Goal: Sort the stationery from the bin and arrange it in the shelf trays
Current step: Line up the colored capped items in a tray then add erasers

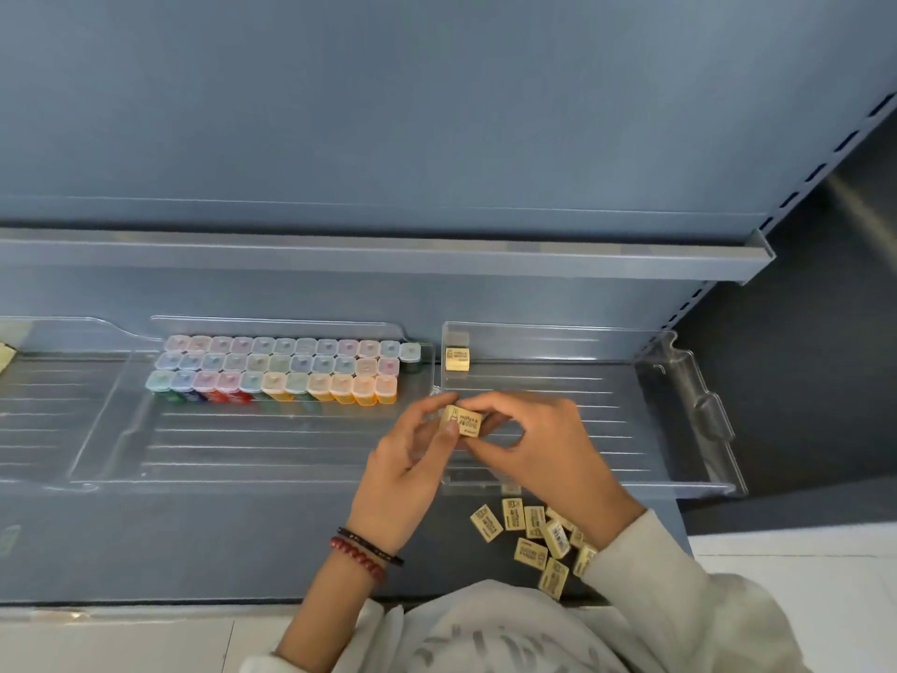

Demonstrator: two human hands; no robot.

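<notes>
Beside our pale sleeve (645, 565), small yellow rectangular erasers (534, 522) wait unsorted; left hand (403, 478) and right hand (548, 444) pinch one eraser (461, 420); a second eraser (457, 358) stands in the clear plastic tray (606, 405)'s back-left corner.

1. At centre frame we see the left hand (403, 473) and right hand (539, 444) pinching one yellow eraser (462, 420)
2. Just above, a second eraser (457, 359) sits in the upper left corner of the right tray (679, 429)
3. Lower right of centre, loose erasers (539, 536) lie scattered
4. Left of centre, coloured boxes (281, 369) fill three rows
</notes>
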